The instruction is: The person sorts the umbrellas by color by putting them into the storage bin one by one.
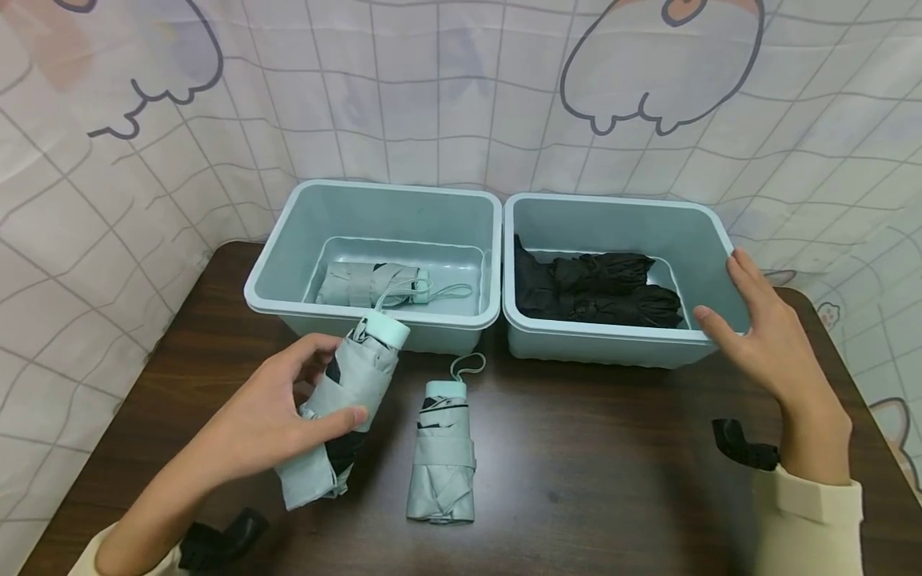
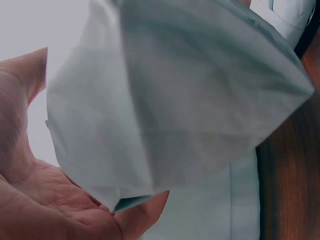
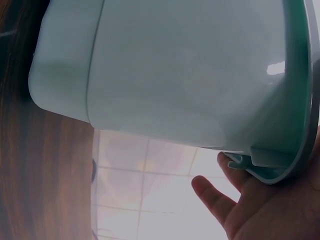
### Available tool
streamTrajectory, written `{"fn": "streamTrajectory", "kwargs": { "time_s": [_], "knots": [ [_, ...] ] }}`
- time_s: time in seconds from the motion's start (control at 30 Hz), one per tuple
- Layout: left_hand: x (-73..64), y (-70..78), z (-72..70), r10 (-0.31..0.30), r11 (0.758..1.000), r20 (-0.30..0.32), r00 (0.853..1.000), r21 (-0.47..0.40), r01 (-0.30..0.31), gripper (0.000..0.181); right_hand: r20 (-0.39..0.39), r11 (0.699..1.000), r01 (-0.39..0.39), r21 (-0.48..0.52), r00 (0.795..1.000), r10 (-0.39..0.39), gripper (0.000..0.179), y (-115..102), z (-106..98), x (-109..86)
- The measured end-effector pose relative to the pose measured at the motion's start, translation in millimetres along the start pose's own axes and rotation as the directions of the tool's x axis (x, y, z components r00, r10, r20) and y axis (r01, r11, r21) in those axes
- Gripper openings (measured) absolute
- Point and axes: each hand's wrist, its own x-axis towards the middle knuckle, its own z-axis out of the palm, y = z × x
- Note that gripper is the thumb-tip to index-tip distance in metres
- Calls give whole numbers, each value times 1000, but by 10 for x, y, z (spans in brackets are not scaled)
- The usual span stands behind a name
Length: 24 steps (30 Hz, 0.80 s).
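A folded pale-green umbrella [image 1: 360, 384] with a mint cap and wrist loop is held in my left hand [image 1: 266, 416], thumb across its near side. It tilts in front of the left bin, cap toward the bin. In the left wrist view, the umbrella's fabric end [image 2: 185, 110] hides part of the hand. My right hand [image 1: 774, 344] touches the right corner of the right bin [image 1: 612, 342], fingers fairly straight at the rim. Another pale-green umbrella [image 1: 442, 456] lies on the table, and a similar umbrella [image 1: 360, 285] lies inside the left bin [image 1: 374, 323].
Several black folded umbrellas [image 1: 619, 304] lie in the right bin. Both light-blue bins stand side by side at the back of the dark wooden table [image 1: 576, 464]. A grid-patterned cloth [image 1: 446, 96] hangs behind them and along the sides.
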Motion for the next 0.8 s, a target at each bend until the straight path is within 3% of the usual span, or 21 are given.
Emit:
{"fn": "streamTrajectory", "kwargs": {
  "time_s": [0.37,0.53,0.8],
  "knots": [
    [92,58,-140,64,998,19,998,-7,-64,58,12,1000,-3,-2,1000,3,81,-8,-14,-6],
    [145,56,-219,59,998,-10,998,39,-59,63,15,1000,-5,-7,1000,6,82,-14,-14,4],
    [227,36,-306,43,999,-9,999,29,-43,67,12,1000,-7,-10,1000,7,82,-14,-16,-5]
  ]
}}
